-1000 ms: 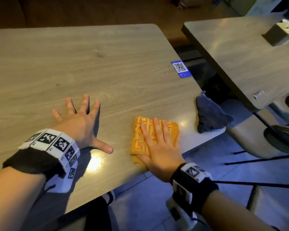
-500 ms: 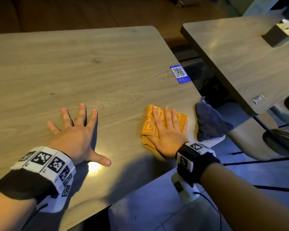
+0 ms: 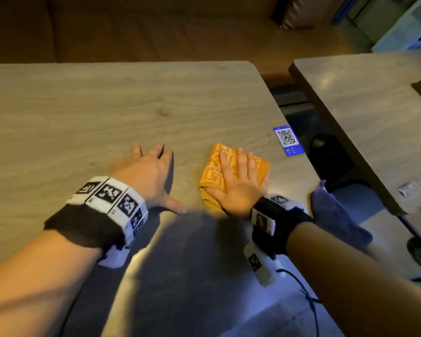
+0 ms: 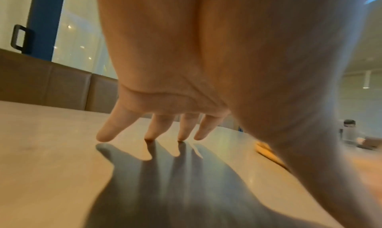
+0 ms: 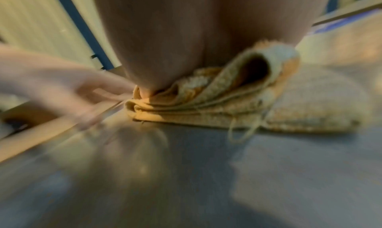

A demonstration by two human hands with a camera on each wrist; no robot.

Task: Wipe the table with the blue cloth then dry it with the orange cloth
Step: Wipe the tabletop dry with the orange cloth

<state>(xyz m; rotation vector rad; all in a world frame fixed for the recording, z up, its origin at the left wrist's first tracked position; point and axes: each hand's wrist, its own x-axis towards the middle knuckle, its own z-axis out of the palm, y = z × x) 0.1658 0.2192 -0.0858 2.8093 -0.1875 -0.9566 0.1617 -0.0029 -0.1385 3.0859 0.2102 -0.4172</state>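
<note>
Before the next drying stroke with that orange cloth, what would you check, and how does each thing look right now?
1. Right hand flat on the orange cloth: ok.
2. Cloth folded, lying on the table: ok.
3. Left hand braced on the table, clear of the cloth: ok.
4. Blue cloth set aside at the table's right edge: ok.
5. QR sticker lies ahead of the cloth: ok, apart.
6. Table surface dry: cannot tell.
</note>
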